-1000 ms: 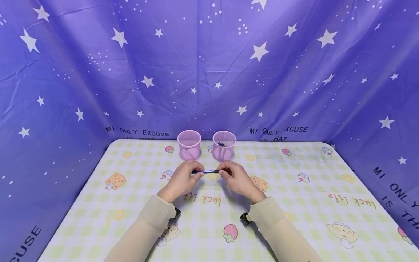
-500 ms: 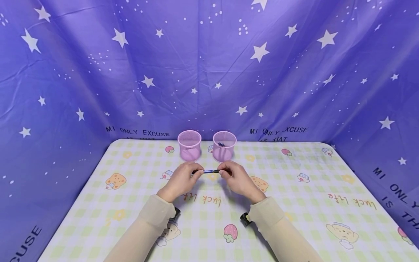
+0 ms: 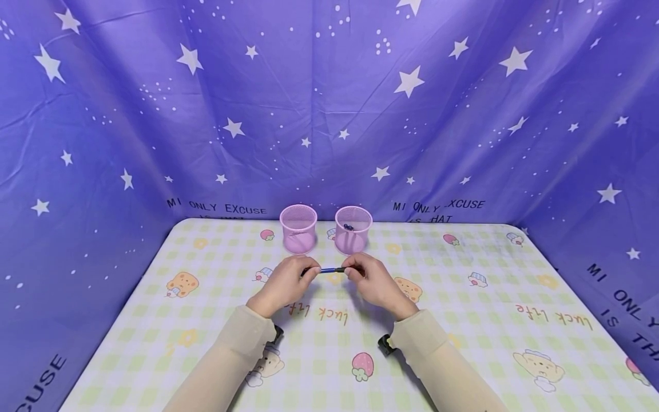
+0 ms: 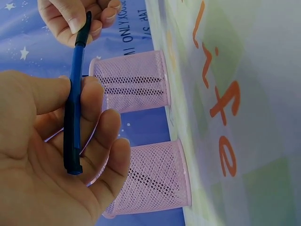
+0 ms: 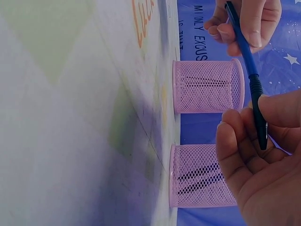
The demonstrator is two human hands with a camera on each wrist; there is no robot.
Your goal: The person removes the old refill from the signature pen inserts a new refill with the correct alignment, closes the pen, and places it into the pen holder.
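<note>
A slim pen (image 3: 331, 270) with a blue barrel and black grip is held level between both hands, above the table and in front of two pink mesh pen holders. My left hand (image 3: 287, 284) pinches the blue barrel between thumb and index finger; in the left wrist view the pen's black clip end (image 4: 73, 160) lies over the palm. My right hand (image 3: 374, 281) pinches the ribbed black grip (image 5: 256, 92), its tip end pointing toward the right palm. The middle of the barrel shows bare between the hands.
The left pen holder (image 3: 298, 242) and right pen holder (image 3: 353, 242) stand side by side at the table's back. Small dark-blue ends (image 3: 348, 228) show inside the right one. A checked tablecloth (image 3: 463, 326) covers the table; a purple star curtain (image 3: 329, 103) hangs behind.
My left thumb has come up against the pen and now covers more of the barrel. The right hand and both holders stay where they were.
</note>
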